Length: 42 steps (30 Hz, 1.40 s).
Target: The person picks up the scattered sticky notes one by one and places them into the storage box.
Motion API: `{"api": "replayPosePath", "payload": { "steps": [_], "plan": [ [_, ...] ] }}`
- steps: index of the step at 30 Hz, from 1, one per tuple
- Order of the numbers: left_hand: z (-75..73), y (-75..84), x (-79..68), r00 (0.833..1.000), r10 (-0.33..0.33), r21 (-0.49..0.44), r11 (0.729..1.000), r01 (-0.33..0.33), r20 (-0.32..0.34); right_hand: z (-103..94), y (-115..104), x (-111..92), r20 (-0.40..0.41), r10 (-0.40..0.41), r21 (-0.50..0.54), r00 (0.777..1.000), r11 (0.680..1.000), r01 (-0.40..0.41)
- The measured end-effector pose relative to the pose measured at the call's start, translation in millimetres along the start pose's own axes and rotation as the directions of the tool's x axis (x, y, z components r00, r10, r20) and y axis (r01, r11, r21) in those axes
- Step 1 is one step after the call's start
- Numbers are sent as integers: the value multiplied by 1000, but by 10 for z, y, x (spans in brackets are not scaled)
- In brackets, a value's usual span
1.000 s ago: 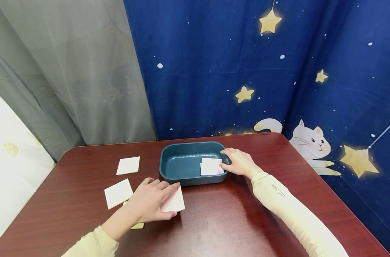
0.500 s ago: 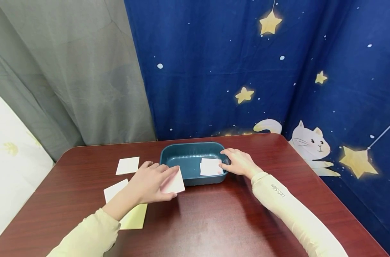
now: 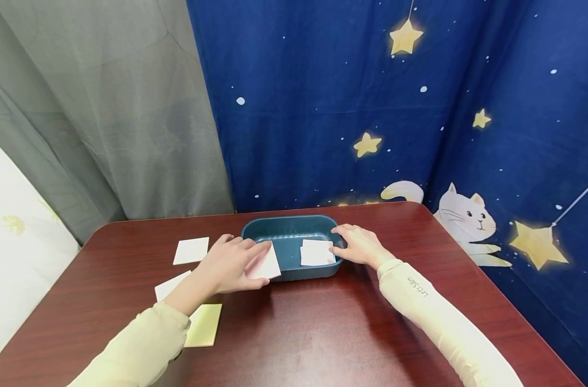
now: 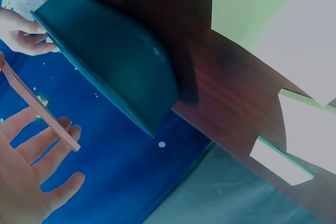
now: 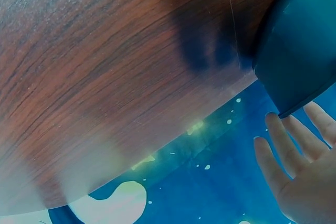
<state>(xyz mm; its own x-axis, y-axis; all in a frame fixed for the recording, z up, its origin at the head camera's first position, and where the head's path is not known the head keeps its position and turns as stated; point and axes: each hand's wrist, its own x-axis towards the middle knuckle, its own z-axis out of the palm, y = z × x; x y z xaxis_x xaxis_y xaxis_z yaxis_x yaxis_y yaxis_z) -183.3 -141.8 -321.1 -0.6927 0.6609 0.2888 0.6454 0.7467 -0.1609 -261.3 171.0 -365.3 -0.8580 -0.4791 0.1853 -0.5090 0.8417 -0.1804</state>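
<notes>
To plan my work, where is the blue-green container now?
In the head view, the container stands near the far edge of the table, between the left hand with a pad and the right hand.

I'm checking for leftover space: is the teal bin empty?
The teal bin isn't empty: white squares lie inside, toward its right end.

On the red-brown wood-grain counter (image 3: 332,333), the teal rounded-rectangular tub (image 3: 306,273) holds white square pads (image 3: 316,252) at its right. Left of it lies another white pad (image 3: 191,251); nearer, a yellow square pad (image 3: 205,325).
</notes>
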Motion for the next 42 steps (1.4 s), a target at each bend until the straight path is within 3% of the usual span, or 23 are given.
{"api": "replayPosePath", "payload": {
  "steps": [5,16,32,42],
  "plan": [
    [34,-39,62,999,-30,-7,1000,30,40,3,7,6,3,3,1,1000,1000,-3],
    [107,-121,165,1000,-20,2,1000,20,21,-3,-1,7,-1,7,0,1000,1000,-7],
    [133,-181,307,991,-68,-33,997,72,118,-13,-23,3,13,15,-11,1000,1000,-15],
    [236,-237,349,985,-88,-37,995,94,150,5,-15,3,15,17,-19,1000,1000,-17]
  ]
}}
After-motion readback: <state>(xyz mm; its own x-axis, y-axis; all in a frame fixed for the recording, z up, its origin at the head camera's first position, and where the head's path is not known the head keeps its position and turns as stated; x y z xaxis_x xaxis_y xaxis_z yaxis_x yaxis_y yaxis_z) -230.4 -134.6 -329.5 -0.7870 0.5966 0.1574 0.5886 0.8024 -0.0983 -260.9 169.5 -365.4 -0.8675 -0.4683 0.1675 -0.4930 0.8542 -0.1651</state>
